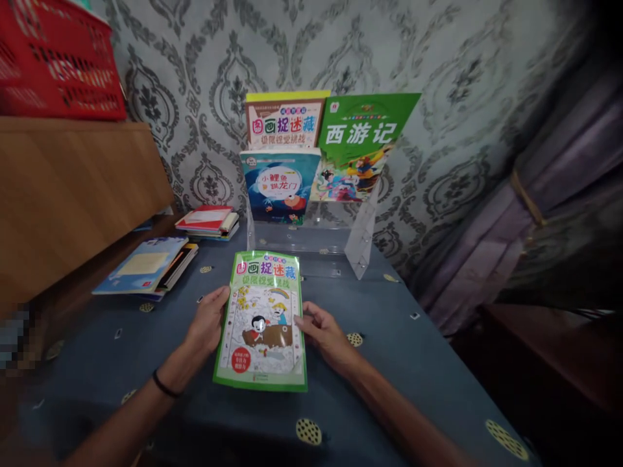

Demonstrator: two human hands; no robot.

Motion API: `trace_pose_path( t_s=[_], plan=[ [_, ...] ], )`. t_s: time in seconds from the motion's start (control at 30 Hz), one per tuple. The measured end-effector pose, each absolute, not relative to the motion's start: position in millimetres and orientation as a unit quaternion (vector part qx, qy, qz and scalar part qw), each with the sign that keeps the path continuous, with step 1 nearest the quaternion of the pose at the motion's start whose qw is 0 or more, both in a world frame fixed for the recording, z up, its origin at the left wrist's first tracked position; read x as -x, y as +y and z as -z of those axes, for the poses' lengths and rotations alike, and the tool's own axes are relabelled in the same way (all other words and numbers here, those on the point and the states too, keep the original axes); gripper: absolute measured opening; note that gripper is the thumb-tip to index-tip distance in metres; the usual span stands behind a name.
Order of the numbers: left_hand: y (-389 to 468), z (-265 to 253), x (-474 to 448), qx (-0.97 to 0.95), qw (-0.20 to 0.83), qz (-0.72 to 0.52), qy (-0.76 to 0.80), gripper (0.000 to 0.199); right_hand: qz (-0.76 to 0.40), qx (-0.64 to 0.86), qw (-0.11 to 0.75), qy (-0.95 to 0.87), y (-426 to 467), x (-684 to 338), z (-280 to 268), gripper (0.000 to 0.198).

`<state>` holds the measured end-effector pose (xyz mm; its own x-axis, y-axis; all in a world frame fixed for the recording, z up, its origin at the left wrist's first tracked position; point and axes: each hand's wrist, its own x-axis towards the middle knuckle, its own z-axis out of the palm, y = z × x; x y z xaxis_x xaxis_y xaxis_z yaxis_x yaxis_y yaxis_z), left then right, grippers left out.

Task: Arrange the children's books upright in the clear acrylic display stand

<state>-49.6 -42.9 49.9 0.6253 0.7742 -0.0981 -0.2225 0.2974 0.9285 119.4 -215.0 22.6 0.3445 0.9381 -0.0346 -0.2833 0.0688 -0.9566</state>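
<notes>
A green-bordered picture book (263,324) is held up above the table, its cover facing me. My left hand (210,319) grips its left edge, fingers behind the cover. On the opposite edge, my right hand (325,332) closes on the book with the thumb in front. Beyond it stands a clear acrylic display rack (361,243). The rack bears a blue book (277,188) in front, a brown-and-white book (285,126) behind that one, and a green book (363,146) at the right, leaning outward.
Two stacks of books lie at the left: one topped by a light blue book (143,264), another with a red cover (207,219). A wooden cabinet (78,194) carries a red basket (63,61). A purple curtain (491,240) hangs right of the dark patterned tablecloth (370,402).
</notes>
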Motion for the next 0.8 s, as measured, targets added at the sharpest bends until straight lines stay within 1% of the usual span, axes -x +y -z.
trace_pose_path(
  t_s=[0.07,0.13,0.2,0.23,0.33,0.4,0.47,0.5,0.53,0.6,0.63,0.67,0.7,0.8],
  plan=[
    [-40,-36,52,-0.515,0.739,-0.313,0.302,0.044,-0.47,0.509,0.641,-0.329,-218,-121,-22,0.044],
    [-34,-23,54,-0.572,0.698,-0.291,0.318,0.049,-0.456,0.534,0.624,-0.343,-220,-123,-17,0.046],
    [-26,-13,58,-0.669,0.617,-0.258,0.325,0.051,-0.445,0.562,0.597,-0.36,-220,-126,-10,0.05],
    [-22,-9,60,-0.728,0.554,-0.239,0.325,0.05,-0.443,0.574,0.582,-0.368,-220,-127,-6,0.051],
    [-15,-4,64,-0.859,0.353,-0.186,0.321,0.031,-0.445,0.604,0.545,-0.374,-218,-133,5,0.055],
    [-13,-3,65,-0.895,0.275,-0.169,0.308,0.02,-0.453,0.628,0.511,-0.374,-218,-139,8,0.056],
    [-9,-1,63,-0.914,0.243,-0.178,0.272,0.019,-0.443,0.672,0.452,-0.384,-219,-144,5,0.05],
    [-5,1,61,-0.92,0.237,-0.188,0.248,0.021,-0.412,0.706,0.415,-0.399,-220,-146,2,0.042],
    [0,3,59,-0.925,0.235,-0.195,0.226,0.024,-0.359,0.746,0.373,-0.419,-222,-148,-3,0.032],
    [12,8,55,-0.931,0.246,-0.191,0.191,0.031,-0.216,0.815,0.286,-0.455,-226,-147,-13,0.014],
    [19,10,53,-0.933,0.253,-0.185,0.178,0.032,-0.152,0.83,0.25,-0.474,-227,-143,-19,0.01],
    [25,11,52,-0.934,0.26,-0.18,0.168,0.033,-0.108,0.829,0.223,-0.501,-226,-137,-24,0.012],
    [30,11,51,-0.935,0.263,-0.178,0.157,0.032,-0.087,0.813,0.206,-0.537,-225,-129,-28,0.015],
    [40,8,50,-0.94,0.253,-0.188,0.132,0.031,-0.097,0.667,0.206,-0.709,-212,-98,-32,0.018]
  ],
)
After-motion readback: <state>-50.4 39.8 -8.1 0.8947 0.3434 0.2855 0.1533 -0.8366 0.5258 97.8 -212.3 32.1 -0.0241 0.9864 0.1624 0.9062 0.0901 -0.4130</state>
